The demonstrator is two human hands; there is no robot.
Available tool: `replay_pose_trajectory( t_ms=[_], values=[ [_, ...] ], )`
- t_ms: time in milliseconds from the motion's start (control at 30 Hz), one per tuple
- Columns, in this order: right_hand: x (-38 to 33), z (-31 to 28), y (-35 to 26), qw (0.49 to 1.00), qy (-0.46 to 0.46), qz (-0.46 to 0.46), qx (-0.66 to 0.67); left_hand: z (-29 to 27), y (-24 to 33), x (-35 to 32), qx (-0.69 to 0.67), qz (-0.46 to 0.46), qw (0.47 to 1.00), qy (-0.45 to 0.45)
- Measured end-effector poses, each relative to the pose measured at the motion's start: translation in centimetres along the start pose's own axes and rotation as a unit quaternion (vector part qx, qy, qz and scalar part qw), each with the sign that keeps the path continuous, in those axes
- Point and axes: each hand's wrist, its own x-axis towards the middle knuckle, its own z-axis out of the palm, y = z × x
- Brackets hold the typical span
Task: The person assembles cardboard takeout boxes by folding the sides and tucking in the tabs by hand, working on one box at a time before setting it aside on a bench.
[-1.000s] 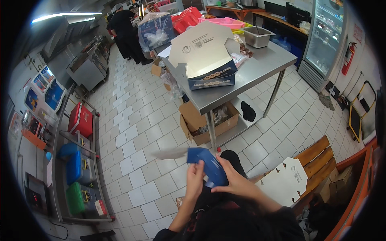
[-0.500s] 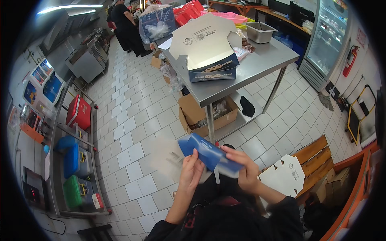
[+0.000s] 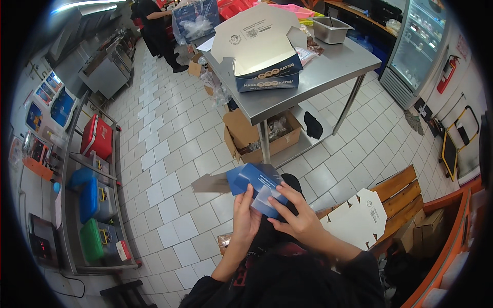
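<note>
Tiled floor below; hands [image 3: 272, 215] lowered blue box [image 3: 259, 187] (partly folded).

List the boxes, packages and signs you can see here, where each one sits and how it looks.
Blue folding carton: held in both hands, half-formed, grey flap out left.
Open carton: on the steel table, blue sides, white lid up.
Flat white carton blanks: on the wooden bench, right.
Brown cardboard box: on the table's lower shelf.
Blue picture signs: on the left wall.

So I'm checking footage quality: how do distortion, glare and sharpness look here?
Head view: heavy fisheye, the steel table edges bow and black corners ring the picture; the ceiling strip light is blown out; the blue carton between left hand and right hand looks sharp.
</note>
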Motion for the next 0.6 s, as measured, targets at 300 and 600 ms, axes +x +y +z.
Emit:
replay_pose_trajectory(
  t_ms=[300,600],
  values=[
    [1.4,-1.3,0.1,0.992,-0.097,-0.051,0.058,0.0,0.8,-0.1,-0.007,0.006,0.999,0.032],
    [0.4,-0.1,2.3,0.997,-0.010,0.020,0.076,0.1,2.3,-0.4,-0.033,-0.030,0.997,-0.056]
  ],
)
